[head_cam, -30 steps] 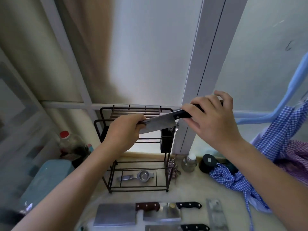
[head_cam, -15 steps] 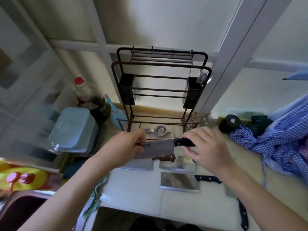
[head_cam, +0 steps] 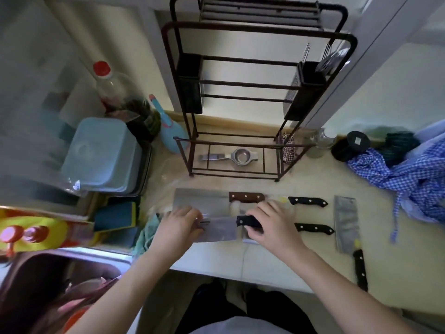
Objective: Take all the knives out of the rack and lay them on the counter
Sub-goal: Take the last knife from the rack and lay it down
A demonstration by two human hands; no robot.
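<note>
Right hand (head_cam: 272, 227) wrapped around black-handled cleaver (head_cam: 219, 229) handle, left hand (head_cam: 179, 226) fingers pinching its blade end, low over tabletop (head_cam: 277, 266), near rack (head_cam: 255, 92).

The rack (head_cam: 255, 92) stands at the back of the counter (head_cam: 277, 261), a squeezer (head_cam: 234, 156) on its bottom shelf. Before it lie the knives: one (head_cam: 202, 201) leftmost, two handles (head_cam: 308, 201) to its right, another (head_cam: 346, 225) lengthwise at far right. A bottle (head_cam: 113, 92) and tub (head_cam: 101, 153) sit left of the rack, cloth (head_cam: 404, 174) right, and what may be a sink (head_cam: 60, 273) lies at near left.
</note>
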